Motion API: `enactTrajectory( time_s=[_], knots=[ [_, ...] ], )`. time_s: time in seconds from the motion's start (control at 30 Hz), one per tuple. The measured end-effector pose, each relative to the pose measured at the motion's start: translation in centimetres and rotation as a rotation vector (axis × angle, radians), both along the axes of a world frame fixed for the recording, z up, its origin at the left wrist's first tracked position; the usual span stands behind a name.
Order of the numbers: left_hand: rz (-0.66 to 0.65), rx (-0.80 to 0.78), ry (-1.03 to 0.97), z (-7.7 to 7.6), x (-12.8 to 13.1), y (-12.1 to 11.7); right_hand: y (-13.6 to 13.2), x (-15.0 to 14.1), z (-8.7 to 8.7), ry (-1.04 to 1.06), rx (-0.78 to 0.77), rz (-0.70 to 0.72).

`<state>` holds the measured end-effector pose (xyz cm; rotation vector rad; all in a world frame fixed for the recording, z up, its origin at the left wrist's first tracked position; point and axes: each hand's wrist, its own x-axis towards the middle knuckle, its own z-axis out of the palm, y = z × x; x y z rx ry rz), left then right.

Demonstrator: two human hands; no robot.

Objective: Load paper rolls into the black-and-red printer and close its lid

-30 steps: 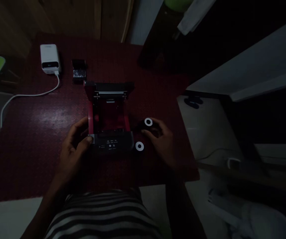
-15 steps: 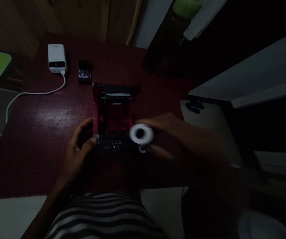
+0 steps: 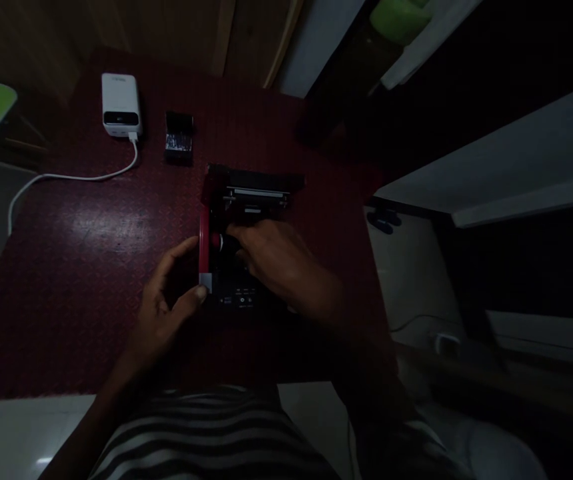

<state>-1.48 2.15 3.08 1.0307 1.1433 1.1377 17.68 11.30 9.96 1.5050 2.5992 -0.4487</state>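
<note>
A small red and black printer (image 3: 205, 240) stands on the table with its lid (image 3: 261, 181) raised at the back. My left hand (image 3: 169, 293) holds its left side, thumb on the front corner and fingers along the outer wall. My right hand (image 3: 276, 257) reaches down into the bay, its fingers closed around a paper roll. Only a thin white edge of that paper roll (image 3: 222, 242) shows, close to the bay's left wall; the fingers and the dim light hide most of it. Small buttons (image 3: 242, 300) mark the printer's black front panel.
A white power bank (image 3: 120, 103) with a cable (image 3: 74, 178) lies at the back left of the dark red table (image 3: 91, 293). Beside it is a small black object (image 3: 179, 137) with a shiny middle. A green-topped bottle (image 3: 399, 20) stands at the back right.
My right hand has moved left and down, bringing the paper roll from beside the printer into its open bay. My left hand still holds the printer; the view has shifted slightly.
</note>
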Motion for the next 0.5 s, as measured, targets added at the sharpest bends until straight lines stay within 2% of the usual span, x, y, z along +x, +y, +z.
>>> enactTrajectory(
  time_s=[0.23,0.33,0.5],
  knots=[
    [0.002,-0.005,0.031,-0.3,-0.3,0.3,0.4,0.2,-0.9,0.082,-0.093,-0.029],
    [-0.003,-0.024,0.042,0.0,-0.3,0.1,0.0,1.5,-1.0,0.268,-0.109,-0.020],
    [0.017,-0.041,0.058,0.5,-0.7,0.9,-2.2,4.6,-0.2,0.558,-0.066,0.149]
  ],
)
